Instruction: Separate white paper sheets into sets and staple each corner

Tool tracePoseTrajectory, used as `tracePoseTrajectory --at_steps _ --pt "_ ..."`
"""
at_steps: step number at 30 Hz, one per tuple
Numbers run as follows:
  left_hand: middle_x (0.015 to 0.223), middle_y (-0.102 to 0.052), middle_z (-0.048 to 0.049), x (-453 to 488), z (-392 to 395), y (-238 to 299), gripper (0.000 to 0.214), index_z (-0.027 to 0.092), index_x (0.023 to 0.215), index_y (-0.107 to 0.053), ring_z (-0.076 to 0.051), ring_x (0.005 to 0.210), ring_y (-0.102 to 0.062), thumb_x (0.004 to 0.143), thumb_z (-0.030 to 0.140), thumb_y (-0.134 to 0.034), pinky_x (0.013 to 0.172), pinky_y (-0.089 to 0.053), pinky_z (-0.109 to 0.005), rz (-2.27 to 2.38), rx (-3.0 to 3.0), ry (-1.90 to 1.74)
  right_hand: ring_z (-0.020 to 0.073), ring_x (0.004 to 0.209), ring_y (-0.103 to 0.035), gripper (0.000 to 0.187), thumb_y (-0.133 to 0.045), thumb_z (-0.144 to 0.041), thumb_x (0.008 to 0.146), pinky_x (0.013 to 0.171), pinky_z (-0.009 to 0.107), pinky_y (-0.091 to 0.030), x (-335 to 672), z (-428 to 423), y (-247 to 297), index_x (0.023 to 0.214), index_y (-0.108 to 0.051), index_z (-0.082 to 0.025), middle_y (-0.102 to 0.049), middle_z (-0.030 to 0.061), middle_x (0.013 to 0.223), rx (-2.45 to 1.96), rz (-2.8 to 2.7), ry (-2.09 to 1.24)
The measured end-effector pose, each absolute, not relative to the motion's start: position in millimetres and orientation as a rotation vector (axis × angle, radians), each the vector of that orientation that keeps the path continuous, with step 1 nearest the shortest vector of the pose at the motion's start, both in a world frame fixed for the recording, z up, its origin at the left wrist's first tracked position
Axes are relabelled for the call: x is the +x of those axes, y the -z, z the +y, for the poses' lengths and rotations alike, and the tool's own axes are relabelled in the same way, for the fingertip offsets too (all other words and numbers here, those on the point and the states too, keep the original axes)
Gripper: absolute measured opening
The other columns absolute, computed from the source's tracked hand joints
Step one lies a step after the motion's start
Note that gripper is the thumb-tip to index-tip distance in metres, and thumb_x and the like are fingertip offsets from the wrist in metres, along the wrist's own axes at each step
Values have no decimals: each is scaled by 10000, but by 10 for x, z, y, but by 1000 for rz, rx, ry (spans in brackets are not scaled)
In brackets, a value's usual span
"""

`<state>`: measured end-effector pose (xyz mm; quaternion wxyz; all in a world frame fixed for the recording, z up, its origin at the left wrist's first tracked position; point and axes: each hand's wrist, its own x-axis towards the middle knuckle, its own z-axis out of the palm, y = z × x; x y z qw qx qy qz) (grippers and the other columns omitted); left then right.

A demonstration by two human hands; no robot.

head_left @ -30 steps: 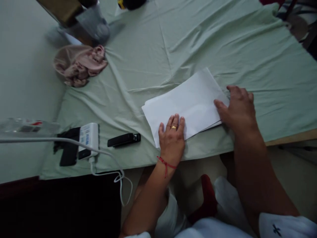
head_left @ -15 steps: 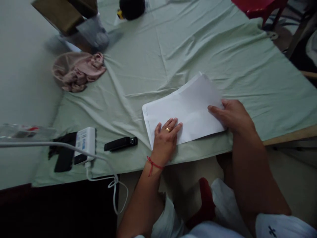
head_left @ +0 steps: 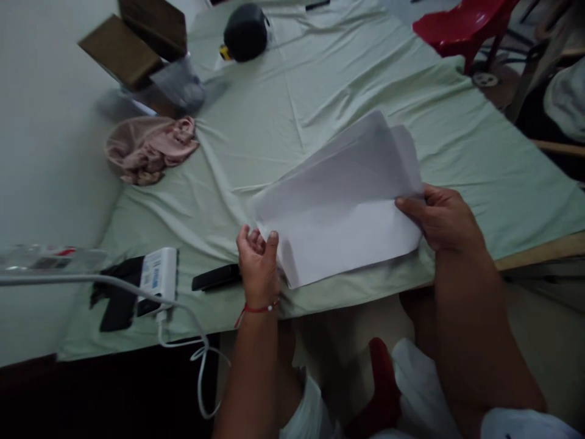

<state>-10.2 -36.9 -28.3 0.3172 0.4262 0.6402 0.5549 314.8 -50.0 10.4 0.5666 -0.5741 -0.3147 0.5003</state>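
Observation:
A thin stack of white paper sheets is tilted up over the cloth, its sheets fanned apart at the far right corner. My right hand grips the right edge, thumb on top and fingers underneath. At the left edge of the sheets is my left hand, thumb raised and apart from its loosely curled fingers; it grips nothing that I can see. Whether it touches the paper is unclear. Just left of that hand lies a black stapler, its right end hidden behind the hand.
A pale green cloth covers the table. Left are a white power bank or adapter with a white cable and a dark pouch-like item. Farther back are pink fabric, a brown box and a black rounded object.
My left hand has come off the top of the sheets and moved left to their edge. My right hand has raised the sheets, and their corners have spread apart.

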Motion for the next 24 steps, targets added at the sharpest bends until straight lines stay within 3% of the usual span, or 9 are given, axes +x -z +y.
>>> tracePoseTrajectory --at_steps 3,6,10,14,17,20,24 --pt "1242 -727 -133 -85 -358 199 769 186 1273 -650 -280 1237 -695 675 587 -922 1093 -534 -386 1533 976 -1401 126 636 -628 235 -918 -256 600 626 270 -544 3120 -499 -125 801 -798 -235 -759 -24 763 -1251 -684 -1170" --pt "1031 -796 -90 -42 -381 71 659 174 1095 -743 -284 1087 -754 603 550 -967 1018 -585 -408 1373 880 -1266 136 683 -661 235 -921 -268 639 679 280 -574 3108 -497 -100 846 -812 -248 -776 -23 799 -1182 -710 -1152" --pt "1007 -820 -70 -2 -429 3 560 185 1042 -782 -252 1052 -768 590 444 -989 1048 -579 -401 1348 896 -1288 171 758 -700 232 -914 -303 704 740 332 -605 3170 -527 -90 916 -824 -277 -802 -6 901 -1178 -814 -1123" --pt "955 -812 -48 -136 -453 97 454 184 910 -769 -236 1058 -750 612 461 -971 1114 -552 -410 1517 1043 -1438 245 852 -737 273 -964 -310 650 806 410 -631 3272 -589 -165 874 -813 -268 -803 22 908 -1244 -957 -1248" --pt "1047 -806 -52 -285 -473 172 436 216 998 -770 -257 1128 -732 667 456 -920 1152 -521 -426 1571 1212 -1432 277 940 -745 341 -991 -292 602 883 434 -639 3288 -623 -184 887 -804 -276 -805 13 952 -1292 -1007 -1265" --pt "1073 -799 -58 -359 -499 190 428 224 980 -775 -283 1137 -722 623 395 -939 1183 -490 -454 1544 1313 -1326 276 1000 -742 435 -997 -338 588 934 440 -640 3252 -636 -134 972 -803 -278 -804 10 1019 -1279 -1014 -1238" --pt "1096 -784 -71 -410 -531 169 441 224 977 -779 -313 1191 -686 597 357 -957 1219 -443 -491 1661 1466 -1239 268 999 -733 398 -988 -362 584 917 422 -647 3212 -664 -112 909 -780 -265 -790 14 980 -1284 -1036 -1117"
